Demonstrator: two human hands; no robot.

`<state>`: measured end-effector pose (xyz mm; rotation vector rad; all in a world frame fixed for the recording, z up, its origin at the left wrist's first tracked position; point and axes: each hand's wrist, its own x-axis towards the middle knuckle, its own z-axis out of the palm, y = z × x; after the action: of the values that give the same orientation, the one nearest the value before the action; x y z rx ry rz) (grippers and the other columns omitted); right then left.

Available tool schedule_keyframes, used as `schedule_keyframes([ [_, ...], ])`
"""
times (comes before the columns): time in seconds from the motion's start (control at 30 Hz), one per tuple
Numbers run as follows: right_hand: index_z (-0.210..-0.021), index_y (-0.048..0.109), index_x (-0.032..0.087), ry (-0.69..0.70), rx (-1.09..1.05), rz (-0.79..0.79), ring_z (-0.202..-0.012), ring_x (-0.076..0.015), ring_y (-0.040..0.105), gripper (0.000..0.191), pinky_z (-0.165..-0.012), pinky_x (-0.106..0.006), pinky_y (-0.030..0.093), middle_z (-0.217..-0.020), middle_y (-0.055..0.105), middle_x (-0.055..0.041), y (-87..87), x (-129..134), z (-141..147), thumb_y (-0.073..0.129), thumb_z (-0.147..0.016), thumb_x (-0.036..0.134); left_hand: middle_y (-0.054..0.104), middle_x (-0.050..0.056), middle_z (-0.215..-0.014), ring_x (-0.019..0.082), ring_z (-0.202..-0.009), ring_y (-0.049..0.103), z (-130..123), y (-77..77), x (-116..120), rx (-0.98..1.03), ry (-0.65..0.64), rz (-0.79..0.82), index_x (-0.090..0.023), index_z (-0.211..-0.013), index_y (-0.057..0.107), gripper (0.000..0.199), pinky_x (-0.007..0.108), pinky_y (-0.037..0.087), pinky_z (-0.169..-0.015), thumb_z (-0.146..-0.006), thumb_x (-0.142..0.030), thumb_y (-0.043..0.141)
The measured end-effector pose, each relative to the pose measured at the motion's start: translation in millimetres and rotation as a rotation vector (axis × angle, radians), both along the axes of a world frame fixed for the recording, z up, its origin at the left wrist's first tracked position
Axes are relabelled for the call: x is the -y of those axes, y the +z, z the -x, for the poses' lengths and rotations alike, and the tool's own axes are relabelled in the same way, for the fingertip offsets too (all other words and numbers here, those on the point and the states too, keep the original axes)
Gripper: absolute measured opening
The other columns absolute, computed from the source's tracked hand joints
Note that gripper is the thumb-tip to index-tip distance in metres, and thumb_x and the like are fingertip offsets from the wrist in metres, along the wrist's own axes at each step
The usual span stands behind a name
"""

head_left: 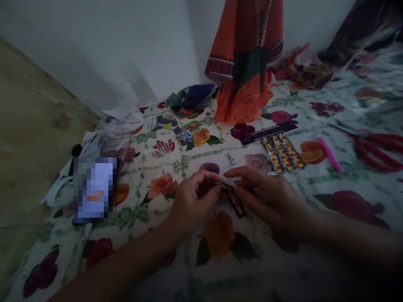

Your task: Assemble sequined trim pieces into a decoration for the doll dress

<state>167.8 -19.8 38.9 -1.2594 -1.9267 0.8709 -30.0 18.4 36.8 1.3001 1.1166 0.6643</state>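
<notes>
A short dark-edged ribbon strip [235, 202] with a yellow-orange pattern is between my hands, low over the flowered tablecloth. My left hand [197, 197] is closed, thumb and index finger pinching the strip's upper end. From the other side my right hand [272, 197] bends round the strip, its lower fingers against the strip's edge and its index finger reaching toward the left fingertips. Something pale and tiny shows between the hands, too blurred to name. Beyond the right hand lie several yellow-and-red patterned strips with glittery edges [283, 154].
A dark beaded band [269, 133], pink stick [330, 155] and red-handled scissors [379, 149] lie right. An orange dress [241, 102] stands behind. Left are a blurred phone [96, 191], white bead strings [135, 171] and a glittery patch [184, 137]. The tablecloth [132, 260] has printed flowers.
</notes>
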Motion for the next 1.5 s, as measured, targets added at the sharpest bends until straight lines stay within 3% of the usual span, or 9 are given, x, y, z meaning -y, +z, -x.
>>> schedule_keyframes([
  [0.3,-0.122,0.054,0.022,0.000,-0.010,-0.002,-0.067,-0.0136,0.065,0.026,-0.061,-0.025,0.047,-0.074,0.068,0.0029,0.4,0,1,0.048,-0.098,0.018,0.067,0.001,-0.078,0.014,-0.069,0.068,0,-0.9,-1,0.013,0.003,-0.018,-0.018,-0.089,0.063,0.009,0.026,0.059,-0.068,-0.084,-0.025,0.067],
  [0.6,-0.127,0.053,0.021,0.007,-0.019,0.064,-0.058,-0.0127,0.061,0.030,-0.056,-0.025,0.044,-0.070,0.065,0.0042,-0.2,1,1,0.047,-0.098,0.017,0.063,0.000,-0.082,0.013,-0.071,0.063,3,-1.2,0,-0.012,-0.024,-0.076,-0.018,-0.091,0.062,0.008,0.026,0.055,-0.068,-0.089,-0.025,0.064],
  [0.8,-0.129,0.054,0.023,0.040,0.019,-0.005,-0.082,-0.0175,0.069,0.030,-0.068,-0.029,0.051,-0.094,0.074,-0.0032,-0.5,-1,-2,0.049,-0.099,0.020,0.058,-0.001,-0.081,0.012,-0.069,0.056,6,1.5,-1,-0.117,-0.083,-0.201,-0.019,-0.092,0.060,0.006,0.023,0.045,-0.062,-0.093,-0.024,0.058],
  [0.93,-0.127,0.054,0.022,0.051,-0.008,0.040,-0.091,-0.0191,0.070,0.026,-0.075,-0.030,0.052,-0.095,0.073,-0.0037,1.8,-2,-2,0.048,-0.101,0.023,0.058,-0.001,-0.085,0.013,-0.074,0.053,9,3.6,-2,-0.157,-0.124,-0.271,-0.020,-0.093,0.060,0.006,0.024,0.042,-0.066,-0.095,-0.024,0.056],
  [1.17,-0.131,0.047,0.022,0.142,-0.092,0.161,-0.074,-0.0144,0.064,0.027,-0.067,-0.027,0.048,-0.085,0.067,-0.0002,7.9,-1,-3,0.043,-0.104,0.025,0.056,-0.001,-0.087,0.013,-0.078,0.053,14,8.5,-4,-0.135,-0.207,-0.232,-0.022,-0.097,0.057,0.010,0.025,0.041,-0.069,-0.100,-0.029,0.052],
  [1.5,-0.123,0.055,0.024,0.115,-0.088,0.121,-0.064,-0.0121,0.057,0.025,-0.060,-0.024,0.045,-0.076,0.064,0.0026,11.2,-1,-6,0.044,-0.101,0.019,0.058,0.000,-0.087,0.014,-0.079,0.055,12,8.4,-3,-0.102,-0.257,-0.181,-0.020,-0.093,0.058,0.011,0.027,0.041,-0.069,-0.098,-0.030,0.054],
])
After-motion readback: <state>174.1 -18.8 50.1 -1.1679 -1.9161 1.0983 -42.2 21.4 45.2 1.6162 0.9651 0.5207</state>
